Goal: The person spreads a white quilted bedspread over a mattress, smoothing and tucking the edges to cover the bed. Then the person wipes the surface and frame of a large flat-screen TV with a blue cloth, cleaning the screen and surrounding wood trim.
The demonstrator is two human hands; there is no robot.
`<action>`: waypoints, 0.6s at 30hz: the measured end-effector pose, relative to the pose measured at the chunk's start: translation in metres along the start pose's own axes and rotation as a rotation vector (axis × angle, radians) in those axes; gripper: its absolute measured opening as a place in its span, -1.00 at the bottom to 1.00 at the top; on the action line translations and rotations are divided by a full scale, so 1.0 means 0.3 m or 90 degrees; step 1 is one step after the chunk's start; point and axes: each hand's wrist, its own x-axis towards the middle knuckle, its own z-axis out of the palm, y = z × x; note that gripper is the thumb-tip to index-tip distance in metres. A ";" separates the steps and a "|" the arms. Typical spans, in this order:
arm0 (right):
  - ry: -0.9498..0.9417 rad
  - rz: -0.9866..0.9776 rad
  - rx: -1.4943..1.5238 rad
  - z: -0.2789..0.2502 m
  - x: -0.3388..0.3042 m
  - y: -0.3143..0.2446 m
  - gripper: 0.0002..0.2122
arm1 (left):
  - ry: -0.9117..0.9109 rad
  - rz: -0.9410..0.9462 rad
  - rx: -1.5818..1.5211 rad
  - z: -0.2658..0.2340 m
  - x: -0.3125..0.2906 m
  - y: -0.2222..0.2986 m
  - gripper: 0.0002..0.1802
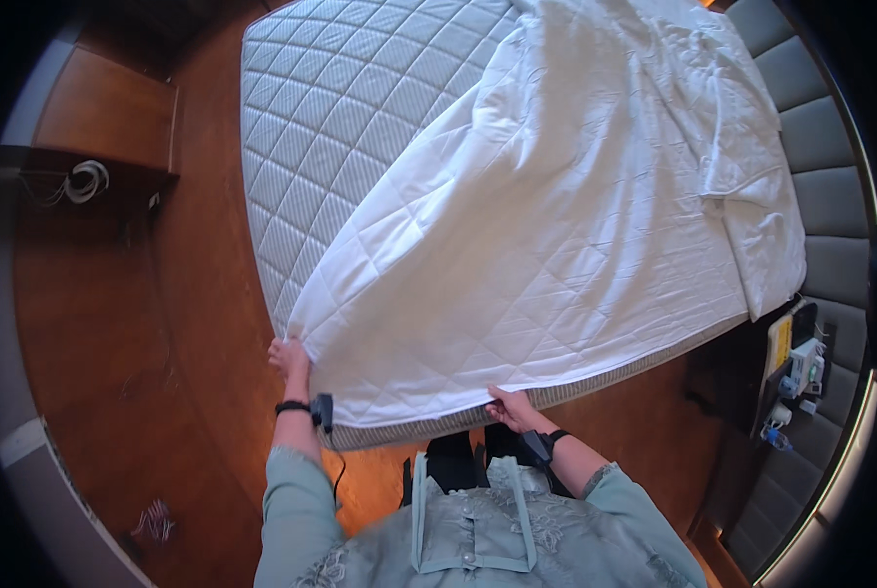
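A white quilted mattress pad (517, 284) lies over the right part of a grey-striped mattress (360, 113), wrinkled and bunched toward the far side. At the mattress's near left corner, my left hand (289, 358) is closed on the pad's edge. My right hand (514, 407) pinches the pad's near edge, close to the middle of the mattress's near side. Between the two hands the pad's hem runs along the top of the mattress, whose striped side shows below it. The far left of the mattress is uncovered.
A padded grey headboard (824, 186) stands at the right. Beside it, a nightstand (767, 377) bears small items and a plastic bottle (776, 438). Wooden floor (213, 255) runs along the left, near a wooden cabinet (105, 98) and a coiled white cable (87, 182).
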 end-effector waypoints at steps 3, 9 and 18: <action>0.025 0.033 -0.030 0.101 0.025 0.012 -0.81 | -0.119 0.057 0.068 0.010 -0.001 -0.017 -0.43; -0.035 0.061 -0.056 0.186 0.093 0.113 -0.76 | -0.156 0.216 0.071 -0.034 0.142 -0.164 -0.44; -0.048 -0.006 0.040 0.320 0.069 0.301 -0.79 | -0.089 0.323 0.076 -0.074 0.091 -0.180 -0.39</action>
